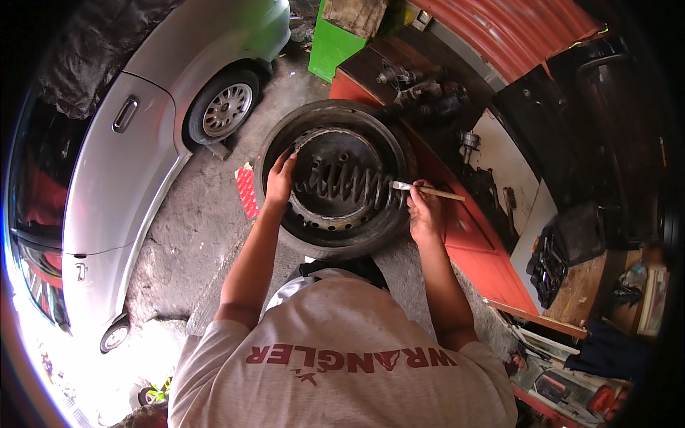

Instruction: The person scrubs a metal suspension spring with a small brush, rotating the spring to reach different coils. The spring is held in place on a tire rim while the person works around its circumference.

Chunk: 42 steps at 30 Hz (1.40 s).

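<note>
A dark coil spring (347,182) lies across the middle of a wheel with a black tyre (292,128), which rests flat in front of me. At the spring's left end, my left hand (280,180) lies over the wheel's left side, fingers stretched away from me. Whether its palm touches the spring is hidden. My right hand (424,212) is closed around a paintbrush (444,192) with a wooden handle. Its pale head points left and reaches the spring's right end.
To the left stands a silver car (118,185). A red cabinet (474,239) on the right bears dark metal parts (435,93) and a case of tools (548,269). A red patterned packet (246,191) lies beside the tyre. Beyond is a green panel (334,46).
</note>
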Available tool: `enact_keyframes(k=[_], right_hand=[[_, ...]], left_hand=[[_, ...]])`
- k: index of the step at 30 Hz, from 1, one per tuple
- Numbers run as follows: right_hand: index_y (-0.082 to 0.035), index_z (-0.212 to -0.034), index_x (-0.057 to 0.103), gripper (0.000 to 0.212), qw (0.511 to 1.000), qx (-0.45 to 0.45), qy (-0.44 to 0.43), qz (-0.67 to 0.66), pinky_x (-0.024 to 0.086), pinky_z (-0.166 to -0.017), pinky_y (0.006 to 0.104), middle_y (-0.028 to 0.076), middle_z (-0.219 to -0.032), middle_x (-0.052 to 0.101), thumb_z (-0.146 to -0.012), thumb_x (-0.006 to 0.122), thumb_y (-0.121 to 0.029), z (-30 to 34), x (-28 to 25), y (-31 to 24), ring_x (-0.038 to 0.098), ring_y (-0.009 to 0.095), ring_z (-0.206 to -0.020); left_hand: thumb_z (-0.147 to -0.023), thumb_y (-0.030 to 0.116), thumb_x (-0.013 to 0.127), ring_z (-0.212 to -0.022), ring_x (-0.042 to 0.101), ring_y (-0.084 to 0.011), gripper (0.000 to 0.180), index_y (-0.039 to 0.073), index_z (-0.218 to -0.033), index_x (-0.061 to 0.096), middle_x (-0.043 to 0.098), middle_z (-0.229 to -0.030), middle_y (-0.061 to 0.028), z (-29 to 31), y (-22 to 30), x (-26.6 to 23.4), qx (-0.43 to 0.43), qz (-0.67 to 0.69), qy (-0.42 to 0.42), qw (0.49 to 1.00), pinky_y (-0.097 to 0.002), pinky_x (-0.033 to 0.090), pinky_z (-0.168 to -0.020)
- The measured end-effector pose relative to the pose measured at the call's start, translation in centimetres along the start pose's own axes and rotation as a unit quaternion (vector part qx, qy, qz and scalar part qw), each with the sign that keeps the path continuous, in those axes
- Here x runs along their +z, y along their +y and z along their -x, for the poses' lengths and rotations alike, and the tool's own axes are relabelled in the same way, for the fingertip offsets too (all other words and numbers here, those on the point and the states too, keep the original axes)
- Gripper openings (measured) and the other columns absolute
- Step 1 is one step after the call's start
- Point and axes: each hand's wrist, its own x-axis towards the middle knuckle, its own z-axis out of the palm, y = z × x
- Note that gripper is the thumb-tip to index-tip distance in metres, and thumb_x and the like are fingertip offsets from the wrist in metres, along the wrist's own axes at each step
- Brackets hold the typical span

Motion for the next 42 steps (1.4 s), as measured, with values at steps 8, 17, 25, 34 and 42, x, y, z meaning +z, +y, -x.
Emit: enact_keyframes(k=[8,17,25,34,42], right_hand=[[-0.009,-0.108,0.059,0.018,0.997,-0.021,-0.059,0.053,0.038,-0.077,0.0211,-0.003,-0.096,0.056,-0.094,0.068,-0.011,1.1,-1.8,1.9,0.05,0.005,-0.086],[-0.008,-0.109,0.059,0.017,0.995,-0.02,-0.062,0.078,0.038,-0.083,0.0221,-0.003,-0.098,0.058,-0.095,0.067,-0.012,0.7,-2.0,1.6,0.052,0.006,-0.092],[-0.003,-0.105,0.062,0.014,0.973,-0.049,-0.039,0.221,0.043,-0.089,0.0253,0.0,-0.1,0.062,-0.093,0.067,-0.008,0.3,-0.8,-0.7,0.057,0.008,-0.093],[-0.003,-0.099,0.068,0.012,0.846,-0.169,-0.207,0.461,0.047,-0.094,0.0352,0.007,-0.1,0.068,-0.088,0.069,-0.008,-3.9,3.4,-3.2,0.064,0.023,-0.103],[-0.002,-0.097,0.067,0.012,0.808,-0.149,-0.271,0.502,0.049,-0.085,0.0323,0.006,-0.093,0.067,-0.087,0.07,-0.009,-4.3,4.2,-4.6,0.066,0.017,-0.092]], left_hand=[[-0.097,0.042,0.06,-0.111,0.062,-0.02,0.056,-0.001,-0.133,0.059,0.068,-0.118,-0.0136,0.5,-1.3,-1.6,-0.049,-0.095,0.029,0.994,-0.0312,0.045,-0.097],[-0.094,0.039,0.062,-0.131,0.049,-0.0388,0.055,0.001,-0.133,0.057,0.054,-0.138,-0.0237,0.6,0.2,1.1,0.186,-0.35,0.062,0.916,-0.0439,0.039,-0.11],[-0.101,0.052,0.041,-0.144,0.035,-0.0351,0.059,0.01,-0.142,0.051,0.046,-0.151,-0.0134,0.9,0.6,6.0,0.224,-0.556,-0.115,0.792,-0.0544,0.021,-0.119],[-0.104,0.055,0.028,-0.144,0.034,-0.035,0.065,0.009,-0.145,0.047,0.05,-0.148,-0.0134,0.2,0.3,5.1,0.216,-0.514,-0.162,0.814,-0.0555,0.016,-0.119],[-0.104,0.056,0.023,-0.144,0.034,-0.0356,0.068,0.009,-0.148,0.044,0.049,-0.148,-0.0133,0.3,0.2,5.0,0.227,-0.492,-0.165,0.824,-0.057,0.013,-0.119]])
